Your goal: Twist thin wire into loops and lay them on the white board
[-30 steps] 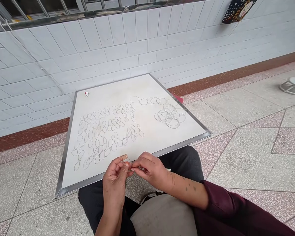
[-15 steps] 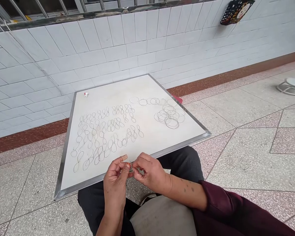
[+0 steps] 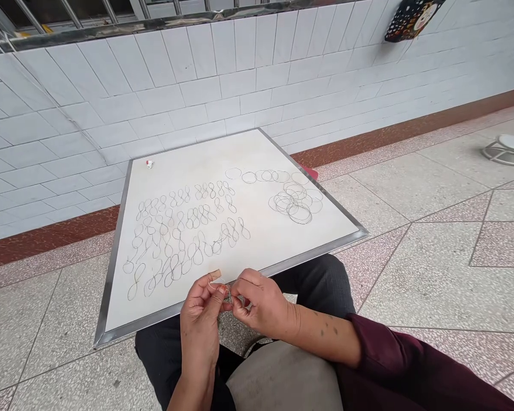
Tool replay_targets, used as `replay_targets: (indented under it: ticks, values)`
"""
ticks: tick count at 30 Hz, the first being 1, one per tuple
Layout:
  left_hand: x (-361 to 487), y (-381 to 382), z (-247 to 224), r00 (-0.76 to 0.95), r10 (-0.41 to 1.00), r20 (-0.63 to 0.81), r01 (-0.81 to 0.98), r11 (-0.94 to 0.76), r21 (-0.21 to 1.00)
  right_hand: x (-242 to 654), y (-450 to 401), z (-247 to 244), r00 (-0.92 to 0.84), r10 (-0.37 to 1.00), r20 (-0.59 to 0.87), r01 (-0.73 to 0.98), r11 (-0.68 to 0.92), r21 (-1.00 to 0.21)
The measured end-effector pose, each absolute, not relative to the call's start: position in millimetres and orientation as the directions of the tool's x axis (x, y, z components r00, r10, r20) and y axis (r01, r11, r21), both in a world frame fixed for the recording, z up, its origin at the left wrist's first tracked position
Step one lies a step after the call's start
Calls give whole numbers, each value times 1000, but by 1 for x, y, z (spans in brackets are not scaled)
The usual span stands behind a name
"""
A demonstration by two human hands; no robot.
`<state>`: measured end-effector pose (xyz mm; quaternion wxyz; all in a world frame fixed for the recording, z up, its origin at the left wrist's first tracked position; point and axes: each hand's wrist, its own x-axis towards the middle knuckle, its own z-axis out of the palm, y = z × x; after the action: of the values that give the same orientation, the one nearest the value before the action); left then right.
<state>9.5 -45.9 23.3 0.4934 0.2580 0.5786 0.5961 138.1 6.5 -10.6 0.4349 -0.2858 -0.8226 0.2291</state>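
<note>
Your left hand (image 3: pixel 200 311) and right hand (image 3: pixel 262 301) are pinching one thin strand (image 3: pixel 230 295), fingertips close together; dozens of figure-eight loops (image 3: pixel 196 218) are lying beyond.

bright, diffuse light; faint shadows; stretching toward the edges.

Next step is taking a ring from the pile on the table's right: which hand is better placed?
Probably the right hand: it is nearer the piled rings. The left hand sits farther away, nearer the figure-eight loops. Both hands have their fingers at a thin strand.
</note>
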Motion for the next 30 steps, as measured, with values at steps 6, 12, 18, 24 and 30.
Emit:
replay_targets:
  ticks: [6, 12, 18, 24, 30]
  values:
    - [9, -44, 25, -376, 884, -278, -258, 188, 947, 140, 6, -11, -472, 667, 577, 336, 741, -582]
    - [8, -45, 24, -366, 887, -282, -237, 204, 950, 140, 5, -9, -470, 670, 575, 350, 739, -576]
    - [8, -44, 22, -381, 888, -257, -204, 191, 960, 138, 2, -13, -490, 627, 605, 395, 779, -487]
    - [7, -46, 27, -336, 910, -244, -165, 199, 966, 149, 11, -5, -542, 722, 431, 162, 593, -789]
    - [12, -49, 32, -303, 923, -236, -108, 213, 971, 155, 26, -6, -580, 809, 99, -69, 72, -995]
